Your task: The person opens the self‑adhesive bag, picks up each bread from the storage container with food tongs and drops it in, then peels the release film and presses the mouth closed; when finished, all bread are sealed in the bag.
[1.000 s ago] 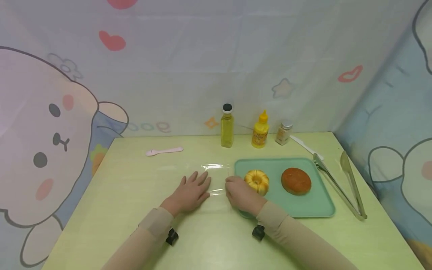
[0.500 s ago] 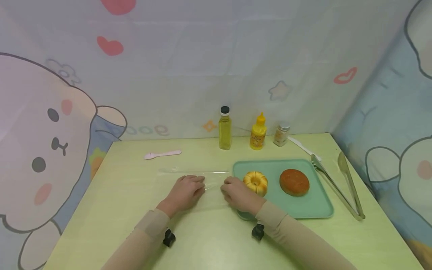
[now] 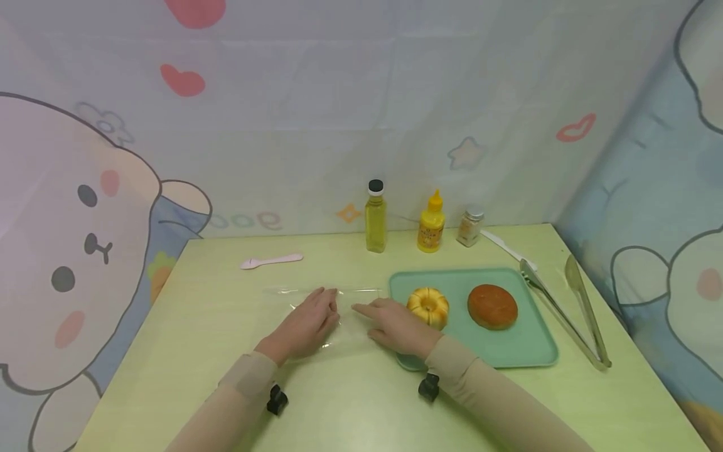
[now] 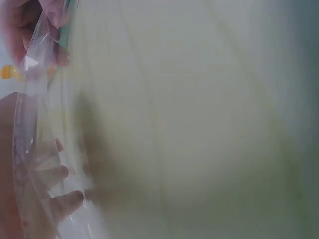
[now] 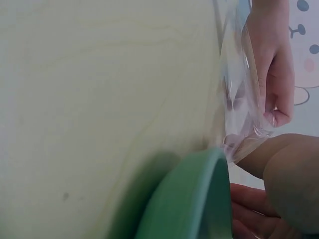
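Observation:
A clear plastic bag (image 3: 353,323) lies on the table between the two hands, its film lifted off the tabletop in the wrist views. My left hand (image 3: 305,323) holds the bag, thumb and forefinger pinching its edge in the right wrist view. Seen through the film (image 4: 32,124) in the left wrist view, several left fingers are blurred. My right hand (image 3: 403,326) touches the bag from the right, forefinger straight and thumb apart from it. Beside that hand, a ring-shaped bread (image 3: 429,306) sits on the green tray (image 3: 463,348); a round brown bun (image 3: 492,306) lies farther right.
Metal tongs (image 3: 593,333) lie right of the tray, near a white plastic knife (image 3: 508,250). An oil bottle (image 3: 375,223), a yellow squeeze bottle (image 3: 431,229) and a shaker jar (image 3: 470,227) stand at the back. A pink spoon (image 3: 271,261) lies back left.
My left hand has gone from flat on the bag to pinching its edge and moved slightly left. The right fingers, curled earlier, now have the forefinger stretched left over the bag.

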Demonstrator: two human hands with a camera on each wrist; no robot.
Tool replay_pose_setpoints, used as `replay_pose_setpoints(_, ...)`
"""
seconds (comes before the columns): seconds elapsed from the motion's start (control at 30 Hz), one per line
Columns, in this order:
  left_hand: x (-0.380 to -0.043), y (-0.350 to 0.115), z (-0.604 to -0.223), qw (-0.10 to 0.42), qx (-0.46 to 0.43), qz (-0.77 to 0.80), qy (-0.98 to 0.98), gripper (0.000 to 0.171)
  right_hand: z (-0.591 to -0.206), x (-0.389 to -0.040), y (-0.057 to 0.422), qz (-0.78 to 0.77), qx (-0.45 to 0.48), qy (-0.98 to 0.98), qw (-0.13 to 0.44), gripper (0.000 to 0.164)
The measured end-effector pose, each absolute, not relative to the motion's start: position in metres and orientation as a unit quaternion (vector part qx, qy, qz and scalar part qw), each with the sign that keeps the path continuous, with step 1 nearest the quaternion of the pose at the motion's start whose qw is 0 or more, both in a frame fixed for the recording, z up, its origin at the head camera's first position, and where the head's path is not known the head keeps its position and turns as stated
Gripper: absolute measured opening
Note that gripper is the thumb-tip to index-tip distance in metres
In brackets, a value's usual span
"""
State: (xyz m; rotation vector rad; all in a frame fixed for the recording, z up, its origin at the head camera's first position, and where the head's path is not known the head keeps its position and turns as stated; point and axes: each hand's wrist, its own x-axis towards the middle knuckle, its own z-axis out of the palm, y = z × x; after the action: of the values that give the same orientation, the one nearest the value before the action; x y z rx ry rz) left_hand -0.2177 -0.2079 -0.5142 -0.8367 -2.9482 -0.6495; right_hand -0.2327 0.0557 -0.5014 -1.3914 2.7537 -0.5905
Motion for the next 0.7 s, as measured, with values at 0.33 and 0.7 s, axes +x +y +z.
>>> replay_pose_setpoints(0.33,-0.211,-0.212,-0.51,-0.032,-0.229,-0.195,-0.953,0.049,-0.503,-0.237,0.052,-0.19,-0.464,0.865,-0.002,0.032)
replay_pose_setpoints(0.7,-0.21,-0.216,-0.508,0.035,-0.224,-0.278,-0.934,0.041,-0.495,-0.241,0.044,-0.133,-0.474,0.87,0.029,0.045)
